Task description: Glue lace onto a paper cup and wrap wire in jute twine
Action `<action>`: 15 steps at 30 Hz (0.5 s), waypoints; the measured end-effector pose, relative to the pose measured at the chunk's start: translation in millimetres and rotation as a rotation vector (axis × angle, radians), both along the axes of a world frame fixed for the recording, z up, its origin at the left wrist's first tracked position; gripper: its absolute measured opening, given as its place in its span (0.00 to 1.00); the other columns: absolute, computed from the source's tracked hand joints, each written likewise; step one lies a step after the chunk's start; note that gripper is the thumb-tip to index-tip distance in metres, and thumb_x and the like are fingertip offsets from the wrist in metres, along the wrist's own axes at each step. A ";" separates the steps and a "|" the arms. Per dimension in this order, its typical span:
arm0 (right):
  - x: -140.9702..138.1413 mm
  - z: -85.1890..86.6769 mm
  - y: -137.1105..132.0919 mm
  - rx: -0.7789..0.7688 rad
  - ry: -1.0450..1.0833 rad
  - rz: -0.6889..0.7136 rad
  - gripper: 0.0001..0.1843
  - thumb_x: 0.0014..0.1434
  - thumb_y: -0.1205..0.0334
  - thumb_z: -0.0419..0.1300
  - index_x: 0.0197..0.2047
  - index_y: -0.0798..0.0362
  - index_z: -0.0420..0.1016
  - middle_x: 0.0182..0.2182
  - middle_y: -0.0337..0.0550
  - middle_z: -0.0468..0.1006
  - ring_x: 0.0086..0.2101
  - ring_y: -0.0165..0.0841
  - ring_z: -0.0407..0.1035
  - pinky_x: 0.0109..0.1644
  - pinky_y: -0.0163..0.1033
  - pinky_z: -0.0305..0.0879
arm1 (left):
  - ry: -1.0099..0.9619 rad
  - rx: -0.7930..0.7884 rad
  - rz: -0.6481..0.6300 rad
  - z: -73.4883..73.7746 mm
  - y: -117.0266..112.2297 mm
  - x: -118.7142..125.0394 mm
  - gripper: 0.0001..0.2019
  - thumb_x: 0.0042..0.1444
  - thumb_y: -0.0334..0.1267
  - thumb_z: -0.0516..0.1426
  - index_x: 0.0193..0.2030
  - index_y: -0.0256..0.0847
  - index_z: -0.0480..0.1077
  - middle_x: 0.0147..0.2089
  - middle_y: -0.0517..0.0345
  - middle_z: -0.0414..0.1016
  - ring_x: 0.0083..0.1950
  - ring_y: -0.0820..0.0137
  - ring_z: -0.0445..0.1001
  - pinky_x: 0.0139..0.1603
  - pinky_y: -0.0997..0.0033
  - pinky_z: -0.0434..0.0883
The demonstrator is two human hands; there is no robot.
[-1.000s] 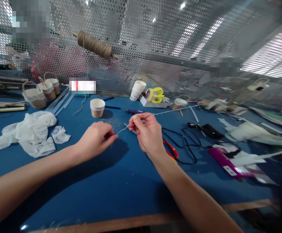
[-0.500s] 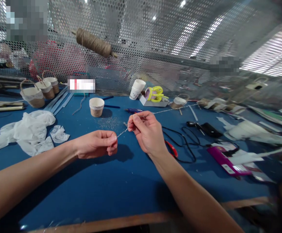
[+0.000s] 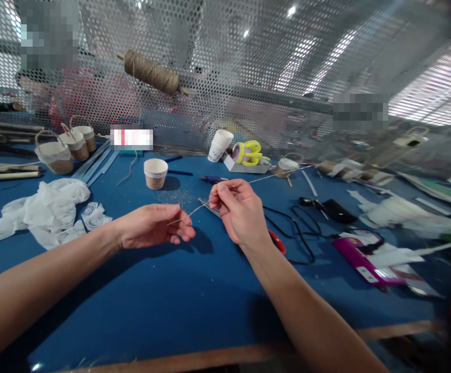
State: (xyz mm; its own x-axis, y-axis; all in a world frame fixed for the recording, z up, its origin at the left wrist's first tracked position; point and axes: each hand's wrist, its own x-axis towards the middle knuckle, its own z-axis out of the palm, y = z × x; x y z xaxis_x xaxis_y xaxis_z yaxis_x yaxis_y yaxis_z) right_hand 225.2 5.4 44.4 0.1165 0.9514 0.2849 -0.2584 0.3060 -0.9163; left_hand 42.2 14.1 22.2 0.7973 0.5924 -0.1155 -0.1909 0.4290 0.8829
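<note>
While hovering over blue counter (image 3: 194,311), pinching thin silvery wire (image 3: 194,210) in right hand (image 3: 241,212), thumb and forefinger closed on it, knuckles up, wrist bent. Resting its loose near end across left hand (image 3: 155,228), palm up, fingers slack and apart, no firm grip. Stiff, glittery, hair-thin strand. Runs low-left to upper-right, long axis slanting away toward small handled paper basket (image 3: 285,167). Paper cup (image 3: 155,172) just behind hands.

Left hand (image 3: 153,228) opened palm-up, wire (image 3: 194,209) across fingers (image 3: 182,234)
</note>
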 end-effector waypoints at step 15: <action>-2.4 -6.5 -1.5 0.013 -0.170 -0.128 0.07 0.50 0.63 0.62 0.28 0.53 0.67 0.23 0.34 0.74 0.22 0.24 0.68 0.25 0.32 0.65 | 0.699 1.215 0.527 10.7 -9.2 5.0 0.11 0.52 0.35 0.52 0.20 0.39 0.59 0.23 0.60 0.60 0.29 0.71 0.58 0.33 0.68 0.59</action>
State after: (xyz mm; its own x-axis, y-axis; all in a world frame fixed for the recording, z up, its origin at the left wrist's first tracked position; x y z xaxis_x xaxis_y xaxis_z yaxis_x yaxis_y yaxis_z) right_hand 222.8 4.0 37.9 0.1855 0.9281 0.3229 -0.0586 0.3385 -0.9391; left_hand 47.3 5.0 32.9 0.4604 0.7985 0.3878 0.5144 -0.5960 0.6165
